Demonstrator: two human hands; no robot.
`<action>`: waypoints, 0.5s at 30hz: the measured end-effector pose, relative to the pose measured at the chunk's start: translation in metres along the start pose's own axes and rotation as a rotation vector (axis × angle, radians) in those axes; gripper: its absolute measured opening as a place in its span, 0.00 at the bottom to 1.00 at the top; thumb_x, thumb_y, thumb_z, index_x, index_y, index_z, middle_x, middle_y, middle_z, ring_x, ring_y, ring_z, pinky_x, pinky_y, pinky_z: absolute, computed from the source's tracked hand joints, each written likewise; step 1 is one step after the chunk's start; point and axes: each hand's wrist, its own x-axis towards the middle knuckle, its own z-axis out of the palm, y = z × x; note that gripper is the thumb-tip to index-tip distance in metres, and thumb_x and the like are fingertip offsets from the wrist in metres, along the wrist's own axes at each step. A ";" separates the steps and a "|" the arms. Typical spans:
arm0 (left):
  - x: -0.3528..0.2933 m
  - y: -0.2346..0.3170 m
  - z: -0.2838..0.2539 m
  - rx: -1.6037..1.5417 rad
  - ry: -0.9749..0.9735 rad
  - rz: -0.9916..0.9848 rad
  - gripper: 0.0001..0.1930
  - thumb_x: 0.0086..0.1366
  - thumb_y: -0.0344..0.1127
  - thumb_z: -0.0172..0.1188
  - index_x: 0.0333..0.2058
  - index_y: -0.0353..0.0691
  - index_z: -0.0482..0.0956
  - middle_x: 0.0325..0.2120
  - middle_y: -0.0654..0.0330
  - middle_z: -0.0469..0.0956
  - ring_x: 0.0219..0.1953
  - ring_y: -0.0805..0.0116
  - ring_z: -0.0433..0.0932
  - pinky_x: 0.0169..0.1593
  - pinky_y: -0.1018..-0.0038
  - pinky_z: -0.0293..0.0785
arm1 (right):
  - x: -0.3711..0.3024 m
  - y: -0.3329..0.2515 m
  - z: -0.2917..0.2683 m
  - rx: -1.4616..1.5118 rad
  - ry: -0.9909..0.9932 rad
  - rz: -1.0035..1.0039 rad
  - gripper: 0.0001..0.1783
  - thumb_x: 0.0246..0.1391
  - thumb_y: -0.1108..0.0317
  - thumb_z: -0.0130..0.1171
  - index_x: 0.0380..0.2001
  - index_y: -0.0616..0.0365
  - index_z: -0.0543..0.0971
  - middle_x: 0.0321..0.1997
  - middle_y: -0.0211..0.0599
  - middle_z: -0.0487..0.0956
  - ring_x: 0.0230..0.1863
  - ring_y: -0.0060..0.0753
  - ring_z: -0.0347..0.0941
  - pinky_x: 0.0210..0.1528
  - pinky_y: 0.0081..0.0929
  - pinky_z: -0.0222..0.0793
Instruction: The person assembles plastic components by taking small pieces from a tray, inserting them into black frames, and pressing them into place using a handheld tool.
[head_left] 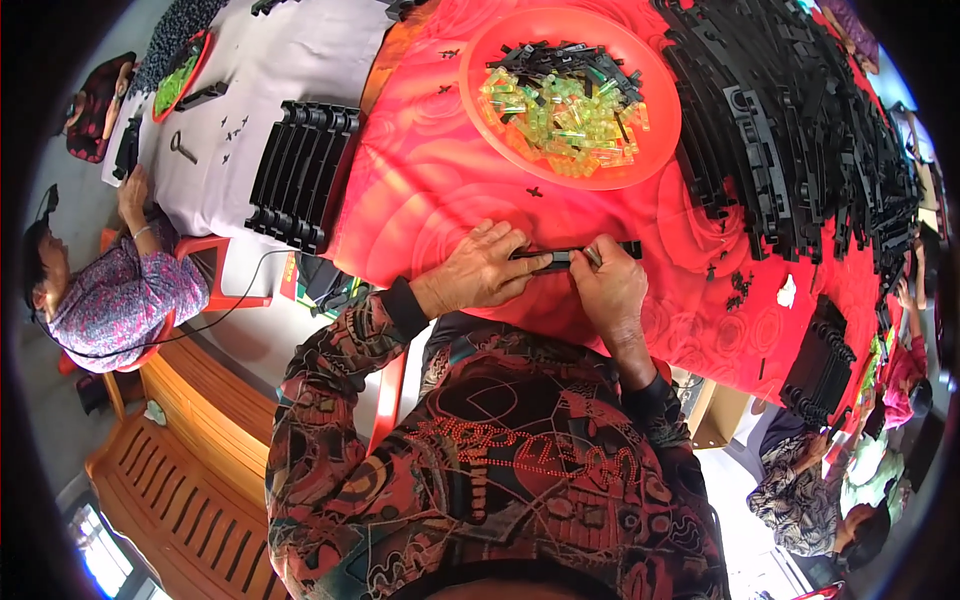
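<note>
A long, narrow black plastic strip (562,258) lies crosswise at the near edge of the red table cover. My left hand (478,268) grips its left part, fingers stretched along it and pressed together. Closed on the strip right of its middle is my right hand (610,285), thumb and fingers pinched. Something small and pale shows between these fingers; I cannot make out what. Beyond my hands stands a round red basin (665,140) with yellow-green translucent small tubes (570,120) and small black pieces (565,58). One tiny black part (535,192) lies between basin and strip.
A big heap of black plastic strips (790,120) covers the table's right side. Stacked black strips stand at left (305,175) and lower right (822,360). Tiny black parts (738,290) are scattered at right. A co-worker (125,280) sits at left by a wooden bench (190,480); others sit at right.
</note>
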 end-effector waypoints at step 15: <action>0.013 0.014 -0.021 -0.352 0.033 -0.584 0.11 0.55 0.37 0.60 0.32 0.36 0.73 0.25 0.47 0.75 0.29 0.48 0.76 0.32 0.57 0.69 | -0.006 0.001 0.008 0.063 0.111 -0.126 0.11 0.43 0.68 0.60 0.22 0.59 0.69 0.23 0.44 0.73 0.25 0.49 0.73 0.26 0.42 0.65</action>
